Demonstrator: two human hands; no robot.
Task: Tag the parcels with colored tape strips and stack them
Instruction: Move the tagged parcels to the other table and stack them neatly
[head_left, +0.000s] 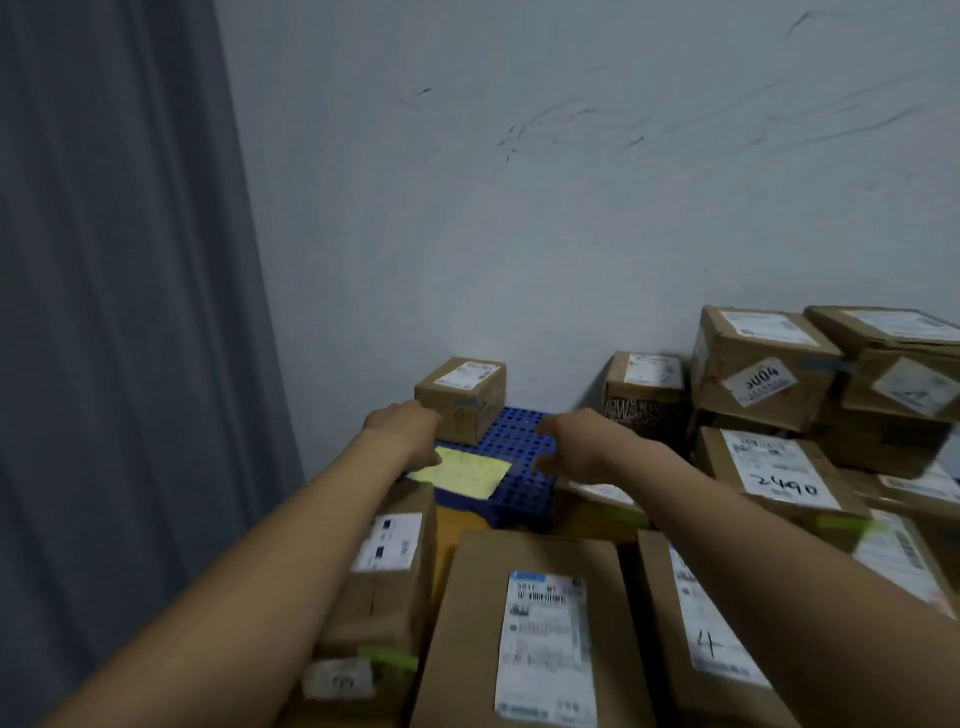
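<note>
A small cardboard parcel (467, 387) with a white label and a blue tape strip stands on a blue plastic pallet (522, 441) against the wall. My left hand (410, 428) reaches forward and touches the parcel's near left side; its fingers look fairly straight, though the image is blurred. My right hand (563, 441) hovers over the pallet to the parcel's right, fingers loosely bent and holding nothing. A yellow padded envelope (462, 474) lies flat on the pallet just below my left hand.
Labelled cardboard parcels crowd the foreground: a large one (524, 623) in the middle, one (389, 582) with green tape on the left, another (711, 639) on the right. Stacked parcels (763, 374) fill the right side. A grey curtain (119, 312) hangs at left.
</note>
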